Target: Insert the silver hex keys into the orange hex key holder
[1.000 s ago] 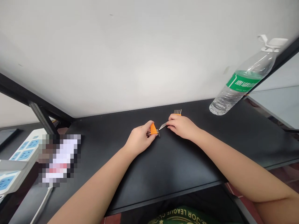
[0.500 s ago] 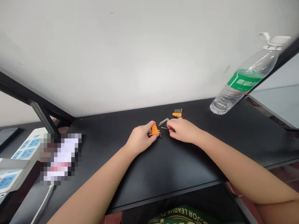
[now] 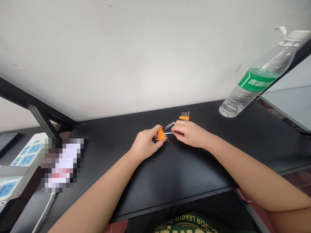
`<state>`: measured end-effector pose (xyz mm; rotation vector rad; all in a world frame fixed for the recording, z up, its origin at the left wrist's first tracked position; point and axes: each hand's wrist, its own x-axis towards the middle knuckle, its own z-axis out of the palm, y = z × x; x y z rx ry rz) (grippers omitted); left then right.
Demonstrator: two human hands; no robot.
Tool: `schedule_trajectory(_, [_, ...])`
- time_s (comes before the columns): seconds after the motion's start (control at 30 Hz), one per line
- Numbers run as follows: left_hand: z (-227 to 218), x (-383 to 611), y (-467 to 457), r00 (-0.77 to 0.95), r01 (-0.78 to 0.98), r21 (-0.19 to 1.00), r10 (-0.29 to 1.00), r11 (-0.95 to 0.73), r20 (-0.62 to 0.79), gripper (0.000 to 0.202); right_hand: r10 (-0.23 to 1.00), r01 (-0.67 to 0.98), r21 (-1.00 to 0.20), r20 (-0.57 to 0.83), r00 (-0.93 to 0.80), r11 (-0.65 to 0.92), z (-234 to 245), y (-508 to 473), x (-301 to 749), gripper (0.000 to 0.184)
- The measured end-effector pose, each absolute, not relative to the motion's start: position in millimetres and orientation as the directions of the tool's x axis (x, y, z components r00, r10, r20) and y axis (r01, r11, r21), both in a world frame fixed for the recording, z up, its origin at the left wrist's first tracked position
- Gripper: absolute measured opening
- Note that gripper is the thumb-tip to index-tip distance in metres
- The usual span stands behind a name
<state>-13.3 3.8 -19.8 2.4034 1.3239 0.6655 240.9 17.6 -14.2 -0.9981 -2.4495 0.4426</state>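
Note:
Between thumb and fingers, my left hand (image 3: 145,142) grips an orange hex key holder (image 3: 161,134) with a few metal keys sticking out of it. My right hand (image 3: 188,132) pinches a hex key (image 3: 168,133), whose straight end reaches the holder's right side; whether its tip is inside a slot I cannot tell. Some loose hex keys (image 3: 169,125) lie on the black table just beyond my right fingers. Behind my right hand rests a second orange holder (image 3: 184,118) filled with several hex keys, partly covered by that hand.
A large water bottle (image 3: 259,79) with a green label stands at the back right of the black table (image 3: 155,181). On the left are a blurred-out phone-like object (image 3: 62,165), a white cable (image 3: 45,212) and a white power strip (image 3: 26,158). A pale wall (image 3: 136,58) rises behind.
My right hand has brought the hex key leftward, from just short of the orange holder to its right side. My left hand keeps its hold. The view has shifted slightly.

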Motion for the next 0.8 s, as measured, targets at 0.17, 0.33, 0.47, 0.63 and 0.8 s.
schedule_trajectory(0.17, [-23,-15,8,0.487,0.683,0.405,0.793,-0.607,0.367,0.030,0.662,0.574,-0.331,0.370,-0.652,0.749,-13,14,240,0.020])
schedule_trajectory(0.33, [-23,-11,6,0.536,0.624,0.334,0.698,-0.707,0.475,0.031,0.654,0.556,-0.344,0.398,-0.644,0.757,-14,-1,221,0.023])
schedule_trajectory(0.47, [-22,-9,4,0.529,0.629,0.366,0.723,-0.686,0.444,0.028,0.706,0.437,-0.573,0.417,-0.572,0.693,-16,-2,213,0.021])
schedule_trajectory(0.63, [-25,-11,5,0.485,0.675,0.378,0.767,-0.634,0.420,0.032,0.776,0.570,-0.527,0.432,-0.459,0.630,-27,22,231,0.017])
schedule_trajectory(0.8, [-27,-11,5,0.467,0.698,0.387,0.792,-0.603,0.392,0.032,0.792,0.714,-0.348,0.335,-0.511,0.608,-40,39,242,0.021])
